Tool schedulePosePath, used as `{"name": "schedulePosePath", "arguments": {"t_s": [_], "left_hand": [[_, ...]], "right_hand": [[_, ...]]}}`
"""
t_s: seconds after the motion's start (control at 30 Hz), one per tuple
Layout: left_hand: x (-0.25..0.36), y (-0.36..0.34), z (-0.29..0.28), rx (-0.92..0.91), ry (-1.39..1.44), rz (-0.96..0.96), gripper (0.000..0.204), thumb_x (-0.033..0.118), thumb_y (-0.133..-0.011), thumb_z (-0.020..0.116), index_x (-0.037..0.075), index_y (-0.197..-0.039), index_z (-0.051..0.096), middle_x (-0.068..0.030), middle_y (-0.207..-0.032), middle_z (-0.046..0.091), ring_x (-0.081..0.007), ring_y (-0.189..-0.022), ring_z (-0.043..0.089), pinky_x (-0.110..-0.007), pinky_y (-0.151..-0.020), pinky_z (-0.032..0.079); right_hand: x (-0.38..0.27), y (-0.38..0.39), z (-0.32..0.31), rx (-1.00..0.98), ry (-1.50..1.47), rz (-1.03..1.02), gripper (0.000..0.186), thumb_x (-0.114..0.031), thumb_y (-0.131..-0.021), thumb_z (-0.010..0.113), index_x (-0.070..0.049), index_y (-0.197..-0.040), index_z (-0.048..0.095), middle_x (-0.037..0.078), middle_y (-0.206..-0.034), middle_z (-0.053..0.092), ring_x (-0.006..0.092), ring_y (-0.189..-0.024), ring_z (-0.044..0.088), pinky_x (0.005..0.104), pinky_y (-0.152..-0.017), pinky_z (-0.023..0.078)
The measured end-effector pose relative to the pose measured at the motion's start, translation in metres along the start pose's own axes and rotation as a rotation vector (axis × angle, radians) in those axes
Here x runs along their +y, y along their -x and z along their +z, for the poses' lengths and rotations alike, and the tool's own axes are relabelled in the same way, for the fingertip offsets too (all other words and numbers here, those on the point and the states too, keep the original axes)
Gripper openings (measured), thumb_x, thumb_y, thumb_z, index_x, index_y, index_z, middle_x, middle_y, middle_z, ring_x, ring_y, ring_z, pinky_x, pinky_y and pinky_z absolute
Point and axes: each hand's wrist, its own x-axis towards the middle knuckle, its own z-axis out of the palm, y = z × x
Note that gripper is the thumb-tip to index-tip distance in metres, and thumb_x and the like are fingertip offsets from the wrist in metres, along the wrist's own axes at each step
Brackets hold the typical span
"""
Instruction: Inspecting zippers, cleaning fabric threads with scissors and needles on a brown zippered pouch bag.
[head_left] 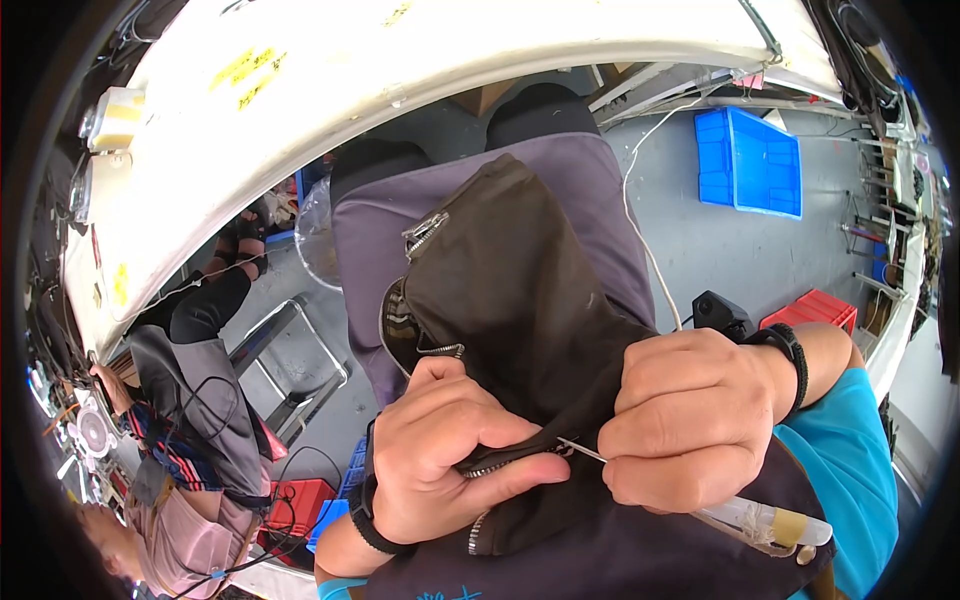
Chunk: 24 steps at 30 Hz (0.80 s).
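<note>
A dark brown sewn piece point(510, 260) with metal zips lies across my lap; its kind is unclear. Striped lining shows in an opening at its left edge. The thumb and fingers of my left hand point(445, 455) pinch a folded zip edge of it. In my closed right hand point(695, 420) is a thin pointed metal tool point(585, 450), its tip at the zip edge beside my left fingertips. A clear rod-like handle point(785, 525) with yellow tape sticks out below that hand, seemingly the same tool's. A metal zip pull point(425, 235) hangs near the upper left edge.
A white-covered table point(420, 45) curves across the far side. A blue crate point(750, 165) and a red crate point(815, 312) stand on the floor at right. A white cord point(640, 235) runs down beside my lap. At left a person point(190, 500) sits near a metal-framed stool point(290, 360).
</note>
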Motion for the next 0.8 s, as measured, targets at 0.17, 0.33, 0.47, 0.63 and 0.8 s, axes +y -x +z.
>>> {"name": "schedulePosePath", "arguments": {"t_s": [0.17, 0.33, 0.47, 0.63, 0.8], "left_hand": [[-0.0001, -0.0021, 0.0009, 0.001, -0.013, 0.002, 0.032, 0.026, -0.059, 0.089, 0.010, -0.074, 0.066, 0.0011, -0.064, 0.060, -0.0159, -0.057, 0.055, -0.030, -0.065, 0.039], [-0.0009, -0.0046, -0.0002, 0.005, 0.004, -0.003, 0.032, 0.026, -0.059, 0.089, 0.010, -0.074, 0.065, 0.0015, -0.064, 0.060, -0.0154, -0.057, 0.055, -0.030, -0.066, 0.039], [-0.0010, -0.0074, 0.0004, 0.001, -0.006, -0.007, 0.032, 0.026, -0.059, 0.089, 0.010, -0.074, 0.066, 0.0014, -0.064, 0.060, -0.0154, -0.057, 0.055, -0.030, -0.066, 0.039], [-0.0009, -0.0088, -0.0020, 0.000, 0.010, -0.022, 0.031, 0.026, -0.060, 0.089, 0.010, -0.074, 0.066, 0.0013, -0.064, 0.061, -0.0155, -0.057, 0.055, -0.030, -0.066, 0.039], [-0.0006, -0.0093, -0.0022, -0.004, 0.018, -0.024, 0.031, 0.026, -0.060, 0.089, 0.010, -0.074, 0.066, 0.0014, -0.064, 0.061, -0.0154, -0.057, 0.055, -0.030, -0.067, 0.039]], "right_hand": [[0.0024, 0.0028, -0.0001, 0.015, -0.003, -0.003, 0.012, -0.004, -0.072, 0.069, -0.001, -0.081, 0.061, 0.012, -0.077, 0.061, 0.0176, -0.054, 0.050, 0.0257, -0.042, 0.036], [0.0050, -0.0038, -0.0007, 0.017, -0.015, -0.009, 0.011, -0.003, -0.072, 0.067, -0.001, -0.082, 0.061, 0.011, -0.076, 0.060, 0.0175, -0.053, 0.049, 0.0255, -0.042, 0.036], [0.0060, -0.0003, -0.0048, -0.004, -0.002, -0.004, 0.011, -0.003, -0.072, 0.067, -0.002, -0.082, 0.061, 0.011, -0.076, 0.060, 0.0172, -0.053, 0.049, 0.0252, -0.042, 0.037], [0.0086, -0.0013, -0.0023, 0.042, -0.013, -0.025, 0.011, -0.003, -0.072, 0.067, -0.003, -0.082, 0.062, 0.011, -0.077, 0.060, 0.0166, -0.054, 0.050, 0.0250, -0.043, 0.037], [0.0072, -0.0041, -0.0020, 0.038, 0.000, -0.017, 0.012, -0.004, -0.072, 0.068, -0.003, -0.082, 0.062, 0.010, -0.077, 0.060, 0.0161, -0.054, 0.050, 0.0248, -0.043, 0.037]]}}
